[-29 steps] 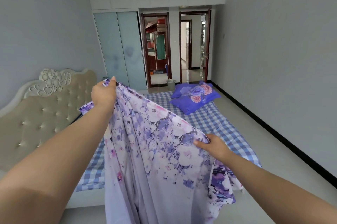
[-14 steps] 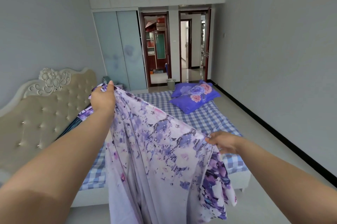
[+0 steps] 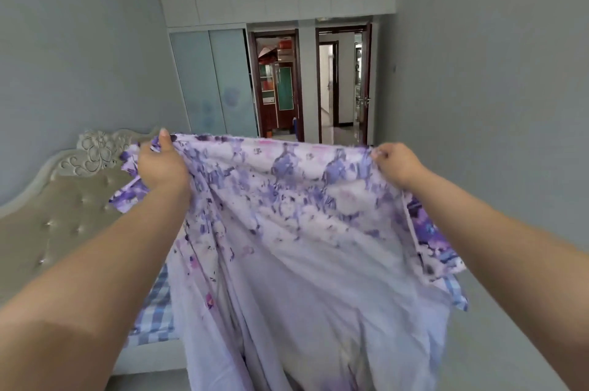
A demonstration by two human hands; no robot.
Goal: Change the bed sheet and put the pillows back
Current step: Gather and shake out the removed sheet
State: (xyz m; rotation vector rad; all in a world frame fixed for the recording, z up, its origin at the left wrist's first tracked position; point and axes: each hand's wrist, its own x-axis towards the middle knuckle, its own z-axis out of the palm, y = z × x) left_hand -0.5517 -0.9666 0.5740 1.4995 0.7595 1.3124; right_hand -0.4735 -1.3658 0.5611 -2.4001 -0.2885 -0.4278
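A purple and white floral sheet [image 3: 302,231] hangs spread wide in front of me, its top edge stretched level between both hands. My left hand [image 3: 162,164] grips the sheet's upper left part, thumb up. My right hand [image 3: 395,162] pinches the upper right part. The bed lies behind the sheet; only a strip of its blue checked cover [image 3: 156,311] shows at lower left. The pillows are hidden behind the sheet.
A padded beige headboard [image 3: 63,215] with carved trim stands at the left. A wardrobe with frosted sliding doors [image 3: 213,81] and two open doorways [image 3: 341,84] are at the far wall. Grey floor runs along the right wall.
Both hands have risen and moved apart, pulling the sheet's top edge taut and wide. The sheet now covers the bed and the pillows from view.
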